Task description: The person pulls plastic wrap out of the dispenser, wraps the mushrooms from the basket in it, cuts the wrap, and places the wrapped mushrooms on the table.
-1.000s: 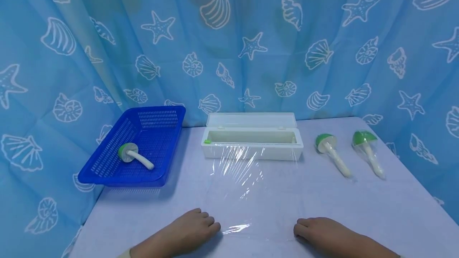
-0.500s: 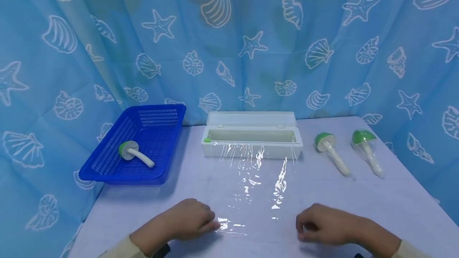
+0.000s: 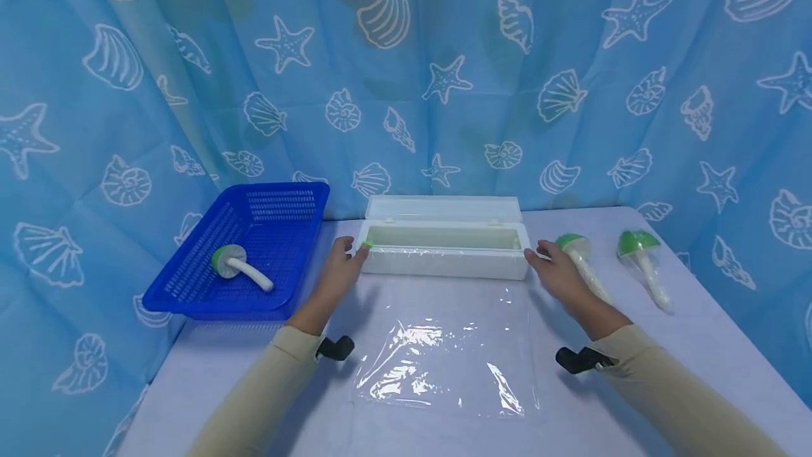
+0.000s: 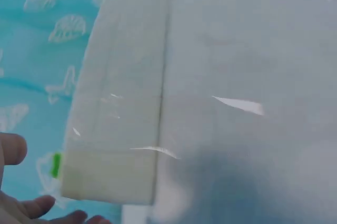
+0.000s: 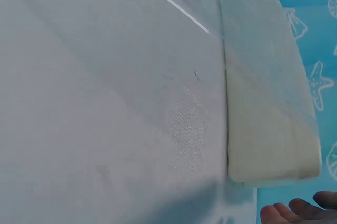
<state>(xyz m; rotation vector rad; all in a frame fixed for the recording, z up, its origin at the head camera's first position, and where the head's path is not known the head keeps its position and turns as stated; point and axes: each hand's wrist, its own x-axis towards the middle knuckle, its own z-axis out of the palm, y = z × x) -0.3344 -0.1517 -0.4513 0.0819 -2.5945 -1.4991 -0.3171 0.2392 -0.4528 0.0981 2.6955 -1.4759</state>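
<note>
A white cling film dispenser (image 3: 444, 264) stands at the back of the table with its lid tipped up. A clear sheet of cling film (image 3: 421, 333) runs from its front edge and lies shiny on the tabletop. My left hand (image 3: 336, 273) is at the dispenser's left end, thumb beside the small green slider (image 3: 367, 244); the left wrist view has fingers spread around that end. At the right end is my right hand (image 3: 561, 275), fingertips right by the corner. In the right wrist view its loosely bent fingers (image 5: 300, 207) hold nothing, just off the box end (image 5: 274, 150).
A blue basket (image 3: 304, 259) at the left holds a green-capped toy mushroom (image 3: 250, 273). Two film-wrapped mushrooms lie at the right: one (image 3: 590, 275) is partly behind my right hand, the other (image 3: 650, 277) farther right. A shell-print curtain (image 3: 444, 125) hangs behind.
Both hands have let go of the film's near corners and moved forward to the dispenser's two ends. The film has dropped from between them and settled on the table.
</note>
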